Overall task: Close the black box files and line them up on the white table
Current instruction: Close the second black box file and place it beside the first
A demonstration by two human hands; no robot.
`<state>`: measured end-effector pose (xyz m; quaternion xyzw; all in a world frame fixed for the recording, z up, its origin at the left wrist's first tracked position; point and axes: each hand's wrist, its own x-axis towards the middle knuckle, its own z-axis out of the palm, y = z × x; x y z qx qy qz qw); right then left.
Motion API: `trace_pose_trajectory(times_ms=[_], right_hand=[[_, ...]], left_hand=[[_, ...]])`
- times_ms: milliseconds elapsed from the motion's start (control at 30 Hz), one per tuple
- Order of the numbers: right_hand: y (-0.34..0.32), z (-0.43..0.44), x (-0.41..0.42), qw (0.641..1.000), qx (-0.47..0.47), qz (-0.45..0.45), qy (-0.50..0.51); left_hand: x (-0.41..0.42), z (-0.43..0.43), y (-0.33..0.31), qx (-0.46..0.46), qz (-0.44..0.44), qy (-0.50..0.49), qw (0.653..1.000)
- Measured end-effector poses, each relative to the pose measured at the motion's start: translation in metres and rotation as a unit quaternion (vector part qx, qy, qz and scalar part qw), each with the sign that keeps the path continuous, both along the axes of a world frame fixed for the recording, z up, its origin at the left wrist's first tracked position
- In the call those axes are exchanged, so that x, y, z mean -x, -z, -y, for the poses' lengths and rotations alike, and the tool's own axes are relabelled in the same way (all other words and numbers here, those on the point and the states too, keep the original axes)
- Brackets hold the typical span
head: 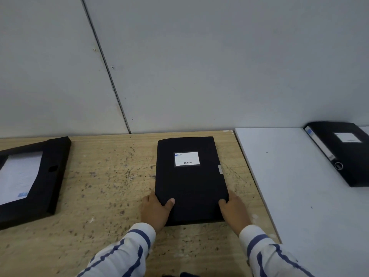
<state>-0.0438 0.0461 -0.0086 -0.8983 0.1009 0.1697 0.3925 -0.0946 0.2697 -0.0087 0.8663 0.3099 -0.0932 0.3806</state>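
three files: black box files in view, two on the wooden table (pixel 111 176), one on the white table (pixel 289 186).
centre file: closed box file (pixel 191 180) lies flat on the wood, white label (pixel 187 159) facing up w/ small dark print, grey tab on its right edge.
left hand: left hand (pixel 155 210) grips the near left corner of the centre file, thumb on top of the cover, fingers hidden along the side.
right hand: right hand (pixel 234 210) grips the near right corner, thumb on the cover, rest of the fingers down the edge.
sleeves: white w/ blue stripes, both coming in from the bottom of the frame.
left file: open box file (pixel 32 180) at the left edge of the wood, white paper (pixel 18 176) showing inside, well apart from the centre file.
right file: closed box file (pixel 343 152) lying on the white table near the wall (pixel 199 66), spine w/ a finger ring toward the camera, label on top.
tables: white table butts against the right edge of the wood; centre file is near that seam but wholly on the wood.
backdrop: plain grey wall panels w/ a dark vertical joint.
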Motion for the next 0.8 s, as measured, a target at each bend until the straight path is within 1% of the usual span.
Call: trace_pose_trajectory(times_ms=[33,133,300,433,633,800], right_hand=[[0.002,-0.002,0.005,1.0,0.0,0.001,0.012],[-0.001,-0.009,0.016,0.998,-0.042,0.002,0.054],[-0.002,-0.011,0.026,0.992,-0.087,0.007,0.089],[-0.003,-0.002,0.03,0.989,-0.107,0.012,0.105],[-0.01,0.047,0.009,0.988,-0.107,0.027,0.105],[-0.013,0.114,-0.026,0.993,-0.069,0.047,0.084]], left_hand=[[-0.001,0.0,-0.001,0.006,-0.013,-0.003,1.0],[-0.004,-0.004,0.0,0.035,-0.027,-0.002,0.999],[-0.007,-0.013,0.002,0.063,-0.028,0.037,0.997],[-0.012,-0.004,-0.002,0.071,-0.019,0.05,0.996],[-0.036,0.044,-0.009,0.078,-0.008,0.053,0.996],[-0.067,0.109,-0.01,0.091,-0.003,0.044,0.995]])
